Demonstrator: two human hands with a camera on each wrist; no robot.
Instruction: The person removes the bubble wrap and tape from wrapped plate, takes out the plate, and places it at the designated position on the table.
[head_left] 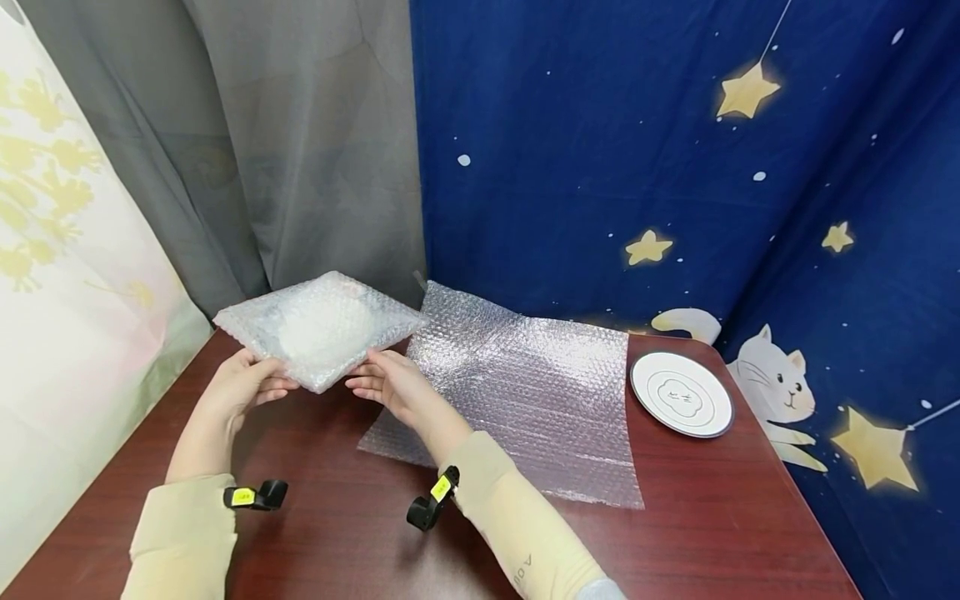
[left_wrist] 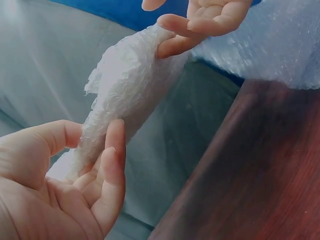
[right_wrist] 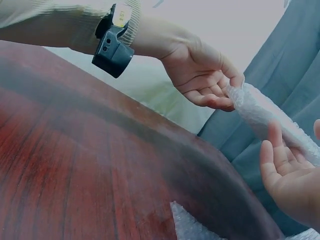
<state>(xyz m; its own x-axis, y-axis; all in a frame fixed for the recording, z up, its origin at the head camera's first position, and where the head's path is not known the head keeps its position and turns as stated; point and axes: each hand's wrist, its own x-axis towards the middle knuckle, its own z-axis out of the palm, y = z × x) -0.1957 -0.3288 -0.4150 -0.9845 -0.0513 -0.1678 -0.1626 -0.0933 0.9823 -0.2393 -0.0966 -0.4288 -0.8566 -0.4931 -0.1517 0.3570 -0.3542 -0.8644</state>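
A flat, diamond-shaped bubble-wrap package [head_left: 326,325] is held up over the left side of the table, with a pale round form showing through the wrap. My left hand [head_left: 243,385] pinches its near left edge between thumb and fingers. On the near right edge, my right hand [head_left: 390,385] pinches the wrap the same way. The left wrist view shows the package [left_wrist: 125,80] edge-on, the left hand [left_wrist: 70,175] at its lower end and the right hand [left_wrist: 210,20] at the upper end. In the right wrist view both hands grip the package [right_wrist: 265,112].
A sheet of bubble wrap [head_left: 525,400] lies spread over the middle of the dark red table [head_left: 322,525]. To its right, near the table's edge, sits a white plate [head_left: 681,395] with a dark rim. Grey [head_left: 315,125] and blue starry curtains [head_left: 562,167] hang behind.
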